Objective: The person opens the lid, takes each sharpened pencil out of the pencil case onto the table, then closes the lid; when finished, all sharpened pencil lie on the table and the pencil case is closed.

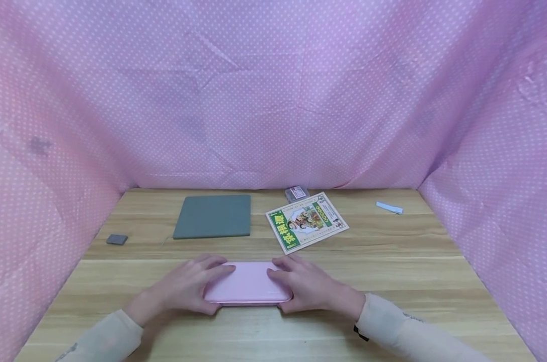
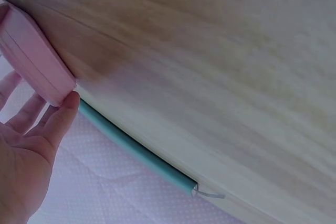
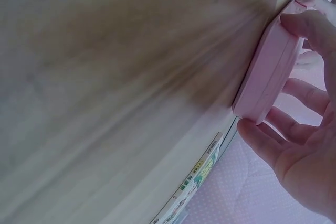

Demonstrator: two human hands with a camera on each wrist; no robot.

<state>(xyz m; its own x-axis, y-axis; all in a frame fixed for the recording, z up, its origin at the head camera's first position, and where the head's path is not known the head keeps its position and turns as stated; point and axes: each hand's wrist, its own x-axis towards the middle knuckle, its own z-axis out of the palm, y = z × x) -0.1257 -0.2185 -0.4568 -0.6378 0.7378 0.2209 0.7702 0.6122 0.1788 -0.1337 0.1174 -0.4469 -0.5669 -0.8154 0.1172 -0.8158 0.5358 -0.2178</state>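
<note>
A pink rectangular hard case lies on the wooden table in front of me, a seam line running along its side. My left hand grips its left end, thumb at the near edge and fingers over the top and far side. From the other end my right hand holds it in the same manner. In the left wrist view, fingertips touch a corner of the pink case. The right wrist view has the thumb and fingers around the case. Its lid appears closed.
Behind the case lie a dark green notebook and a colourful printed booklet. A small clear box touches the booklet's far edge. The grey eraser-like block sits far left, a light blue strip far right. Pink dotted cloth surrounds the table.
</note>
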